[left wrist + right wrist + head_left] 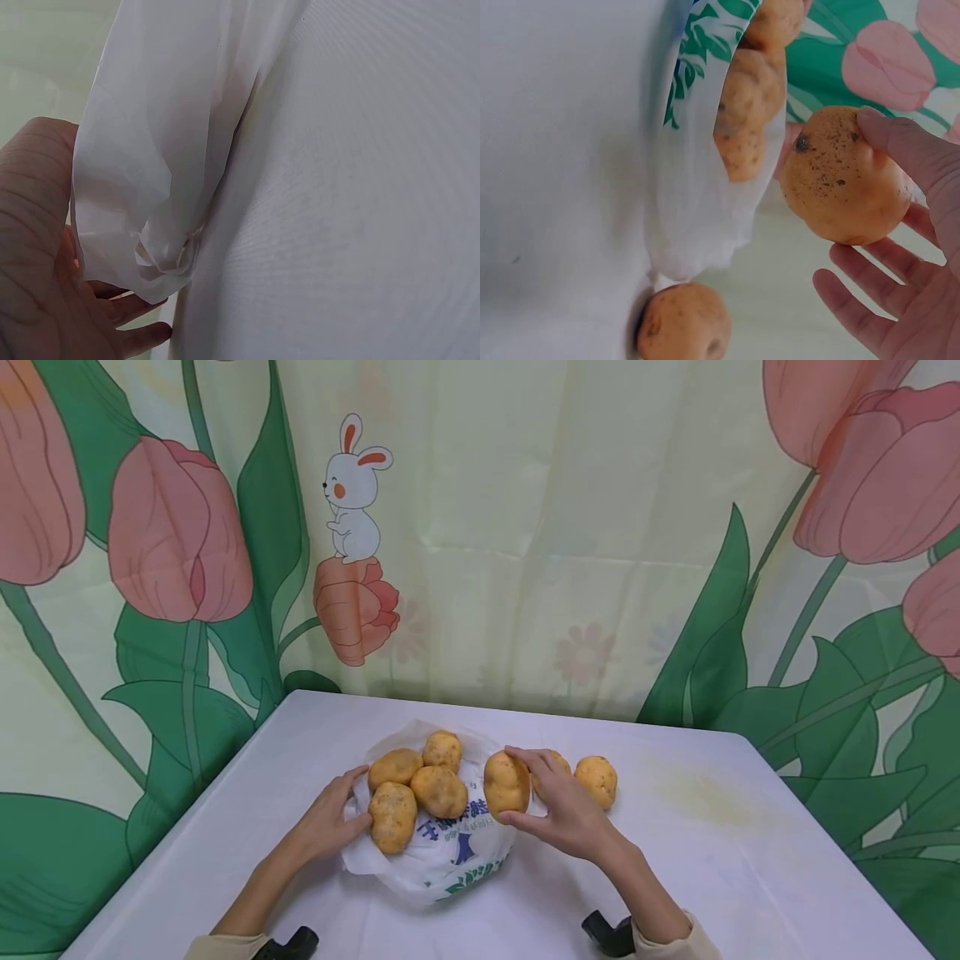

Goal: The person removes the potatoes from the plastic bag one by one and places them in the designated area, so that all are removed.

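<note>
My right hand [562, 810] grips a potato [506, 783] between thumb and fingers, at the right side of a white plastic bag [480, 852] with blue and green print. Dark specks mark this potato's skin in the right wrist view. Several potatoes [393, 817] lie together on the bag's left and back part. At the bag's left edge, my left hand [330, 818] holds the plastic, its thumb close to the nearest potato. In the left wrist view the crumpled plastic [150, 172] lies between thumb and fingers and hides part of the hand.
Right of the bag, a lone potato [596, 781] rests on the white-covered table [697, 852]. Another potato [559, 762] beside it is partly hidden behind my right hand. A curtain [525, 527] printed with tulips and a rabbit hangs behind the table's far edge.
</note>
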Tool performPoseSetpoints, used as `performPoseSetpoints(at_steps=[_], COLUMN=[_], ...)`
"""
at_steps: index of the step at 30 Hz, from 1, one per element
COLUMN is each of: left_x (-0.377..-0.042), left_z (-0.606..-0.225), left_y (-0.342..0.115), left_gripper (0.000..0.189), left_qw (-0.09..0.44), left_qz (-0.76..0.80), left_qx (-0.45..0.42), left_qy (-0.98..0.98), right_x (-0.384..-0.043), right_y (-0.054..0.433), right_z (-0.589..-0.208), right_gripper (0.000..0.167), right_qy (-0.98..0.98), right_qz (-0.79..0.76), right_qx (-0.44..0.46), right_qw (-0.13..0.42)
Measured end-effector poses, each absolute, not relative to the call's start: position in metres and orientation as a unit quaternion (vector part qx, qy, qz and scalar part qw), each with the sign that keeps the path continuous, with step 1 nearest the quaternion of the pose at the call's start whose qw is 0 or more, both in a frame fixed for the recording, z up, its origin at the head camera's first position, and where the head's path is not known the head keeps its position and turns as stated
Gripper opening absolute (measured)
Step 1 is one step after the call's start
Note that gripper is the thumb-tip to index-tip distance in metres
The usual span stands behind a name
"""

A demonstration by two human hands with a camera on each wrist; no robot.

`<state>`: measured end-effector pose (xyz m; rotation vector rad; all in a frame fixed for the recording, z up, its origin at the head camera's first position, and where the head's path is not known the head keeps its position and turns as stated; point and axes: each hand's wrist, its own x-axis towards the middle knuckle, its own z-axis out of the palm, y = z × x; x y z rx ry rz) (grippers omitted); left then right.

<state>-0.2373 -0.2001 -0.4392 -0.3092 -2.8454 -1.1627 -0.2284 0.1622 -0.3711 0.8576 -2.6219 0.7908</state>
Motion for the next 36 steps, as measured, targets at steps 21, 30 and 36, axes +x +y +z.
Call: performPoseSetpoints(at_steps=[21,30,36], left_x=[-0.237,-0.237,-0.238], left_z=[-0.439,-0.439,-0.44], left_y=[-0.199,-0.199,-0.2], left_gripper=[0.077,0.078,0.077], left_qw=[0.028,0.026,0.031], left_qz=[-0.376,-0.379,-0.378], left_qx=[-0.102,-0.101,-0.104], left_qy=[-0.921,-0.92,-0.919], right_x=[-0.232,-0.235,-0.234], right_y=[0.203,0.22,0.233], right_z=[-0.38,-0.381,-0.381], right_gripper=[0.083,0.083,0.082], right_qy=[-0.916,-0.92,-0.92], right_qz=[0.257,0.246,0.259], right_qx=[0.264,0.248,0.234], right_qw=[0.161,0.179,0.18])
